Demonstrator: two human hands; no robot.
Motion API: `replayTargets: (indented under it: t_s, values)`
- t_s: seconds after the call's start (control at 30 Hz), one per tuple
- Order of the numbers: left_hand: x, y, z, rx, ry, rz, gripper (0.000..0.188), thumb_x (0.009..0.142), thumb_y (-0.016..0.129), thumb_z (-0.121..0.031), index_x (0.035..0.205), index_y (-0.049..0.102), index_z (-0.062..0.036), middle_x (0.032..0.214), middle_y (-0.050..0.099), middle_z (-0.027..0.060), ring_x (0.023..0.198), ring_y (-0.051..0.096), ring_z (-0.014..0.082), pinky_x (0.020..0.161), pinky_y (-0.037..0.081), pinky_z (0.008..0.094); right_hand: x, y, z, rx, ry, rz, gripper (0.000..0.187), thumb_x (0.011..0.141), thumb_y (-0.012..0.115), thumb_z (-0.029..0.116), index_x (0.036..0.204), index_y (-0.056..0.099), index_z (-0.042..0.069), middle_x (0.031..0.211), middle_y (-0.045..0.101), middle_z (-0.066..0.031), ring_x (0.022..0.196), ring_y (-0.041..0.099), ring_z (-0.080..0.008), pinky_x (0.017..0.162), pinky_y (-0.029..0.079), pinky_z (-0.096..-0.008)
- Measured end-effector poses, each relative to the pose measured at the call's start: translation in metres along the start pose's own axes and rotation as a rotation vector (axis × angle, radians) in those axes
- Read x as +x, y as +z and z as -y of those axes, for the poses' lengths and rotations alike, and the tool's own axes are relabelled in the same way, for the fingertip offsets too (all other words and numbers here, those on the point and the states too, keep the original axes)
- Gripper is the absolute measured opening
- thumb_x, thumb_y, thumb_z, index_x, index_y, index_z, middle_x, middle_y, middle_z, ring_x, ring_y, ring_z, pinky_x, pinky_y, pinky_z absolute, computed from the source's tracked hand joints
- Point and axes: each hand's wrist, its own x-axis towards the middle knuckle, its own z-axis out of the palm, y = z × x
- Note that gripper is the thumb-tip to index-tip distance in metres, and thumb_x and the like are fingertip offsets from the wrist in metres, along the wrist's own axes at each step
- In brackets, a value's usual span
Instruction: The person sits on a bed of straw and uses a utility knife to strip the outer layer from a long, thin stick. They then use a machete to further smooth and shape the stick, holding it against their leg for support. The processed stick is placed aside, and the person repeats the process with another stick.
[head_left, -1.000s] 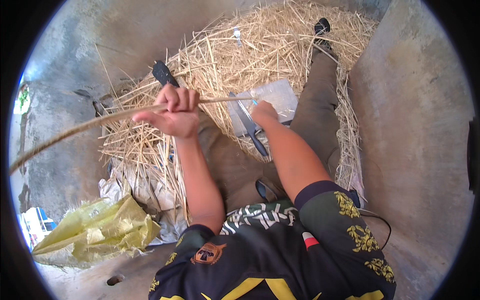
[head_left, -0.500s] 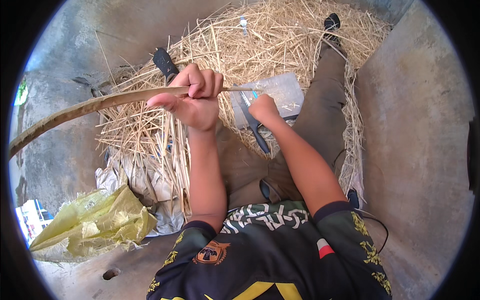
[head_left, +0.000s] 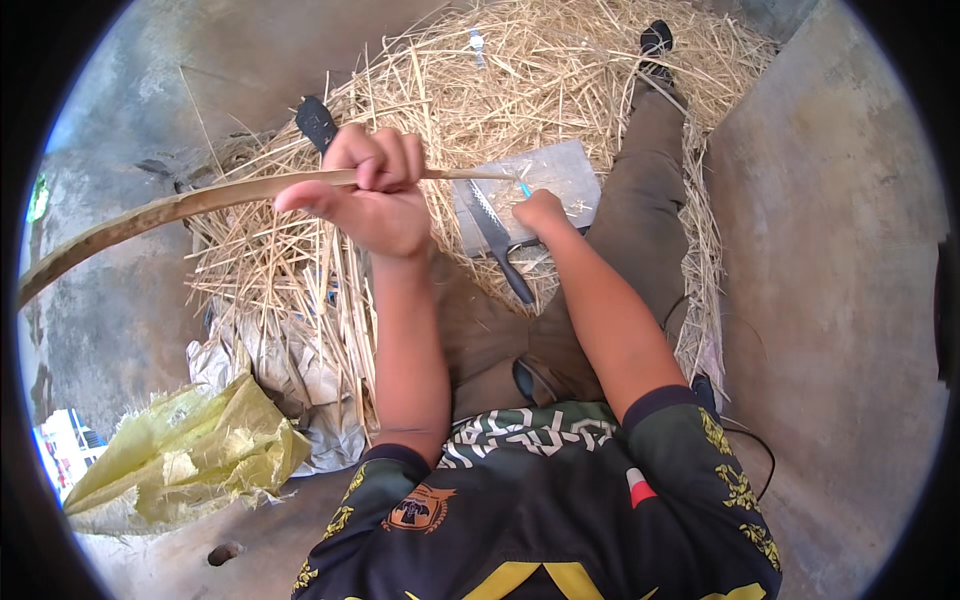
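A long, pale brown dried stalk (head_left: 200, 203) curves from the left edge across to the middle. My left hand (head_left: 380, 195) is closed around it, its curled fingers on top and the thumb stretched along the stalk. The thin end of the stalk reaches past this hand toward my right hand (head_left: 540, 212), which is a closed fist around a small blue tool (head_left: 525, 188). Only the blue tip of that tool shows, beside the stalk's end. Under both lies a grey board (head_left: 575, 165) with pale shavings, and a black-handled knife (head_left: 508, 262) rests partly on it.
Dried straw (head_left: 560, 80) is heaped between and beyond my outstretched legs. A torn yellow sack (head_left: 190, 450) lies at the lower left by crumpled pale sheeting (head_left: 335, 435). A concrete wall (head_left: 820, 260) rises at right. A wristwatch (head_left: 477, 45) lies on the straw.
My left hand has shifted slightly left with the stalk. My right hand has moved a little to the right, so more of the blue tool's tip shows.
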Motion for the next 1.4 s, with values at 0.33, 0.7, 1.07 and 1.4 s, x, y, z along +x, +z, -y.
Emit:
replayTargets:
  t_s: [0.33,0.7,1.07,1.4]
  values:
    - [0.007,-0.049,-0.030,0.054,-0.012,-0.216,0.077,0.082,0.033,-0.091,0.066,0.029,-0.0152,0.051,0.027,-0.0021,0.046,0.020,0.0112,0.043,0.014,0.0267,-0.068,-0.091,0.073,0.310,-0.466,-0.326,0.037,0.086,0.059,0.037,0.081,0.062,0.001,0.076,0.066,-0.0167,0.074,0.066,-0.0325,0.070,0.050,-0.0442]
    - [0.009,-0.023,-0.054,-0.031,0.074,-0.163,0.054,0.108,0.033,-0.049,0.064,0.028,-0.0189,0.050,0.015,-0.0062,0.045,0.011,0.0093,0.043,0.011,0.0301,-0.102,-0.124,0.057,0.549,-0.636,-0.009,0.025,0.095,0.055,0.026,0.096,0.065,0.003,0.075,0.058,-0.0009,0.067,0.050,-0.0104,0.064,0.041,-0.0287]
    - [0.011,-0.041,-0.105,-0.187,0.156,-0.225,0.056,0.104,0.040,-0.055,0.063,0.027,-0.0196,0.048,0.017,-0.0050,0.044,0.009,0.0098,0.045,0.009,0.0298,-0.054,-0.107,0.029,0.707,-0.366,-0.194,0.027,0.090,0.066,0.029,0.084,0.064,0.003,0.060,0.055,-0.0018,0.049,0.047,-0.0109,0.049,0.038,-0.0308]
    - [0.005,-0.043,-0.124,-0.321,0.132,-0.081,0.054,0.105,0.037,-0.052,0.064,0.031,-0.0183,0.050,0.020,-0.0051,0.047,0.015,0.0102,0.048,0.013,0.0301,-0.069,-0.128,0.024,1.232,-0.233,0.023,0.025,0.088,0.078,0.026,0.093,0.063,0.007,0.064,0.048,0.0044,0.042,0.033,-0.0029,0.040,0.028,-0.0230]
